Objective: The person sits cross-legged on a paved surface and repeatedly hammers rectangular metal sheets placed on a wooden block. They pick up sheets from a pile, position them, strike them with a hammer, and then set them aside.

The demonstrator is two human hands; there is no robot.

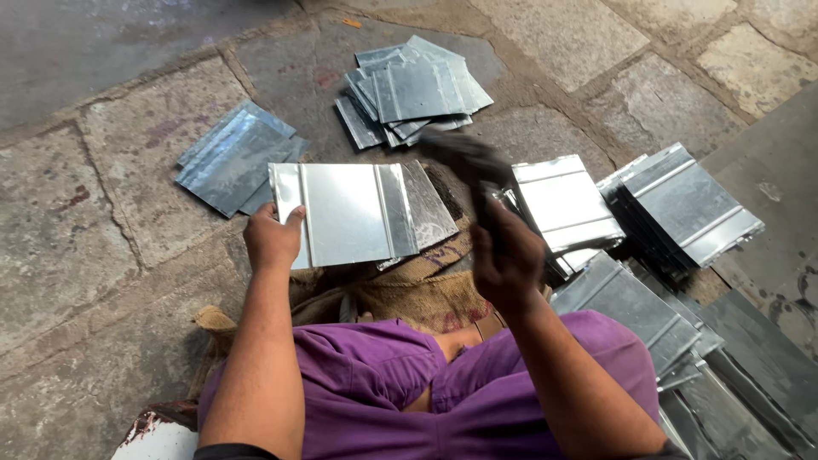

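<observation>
Your left hand: fingers clamp near left corner of metal sheet, shiny, rectangular, ribbed lengthwise, lying on burlap sack over your lap. Your right hand: fingers wrapped round dark tool, motion-blurred, raised over sheet's right edge. Farther off, sheet piles on stone floor.

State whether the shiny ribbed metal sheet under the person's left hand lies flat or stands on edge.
Flat. The shiny ribbed metal sheet rests broad face up on the brown burlap sacking; the left hand grips its near-left corner.
</observation>
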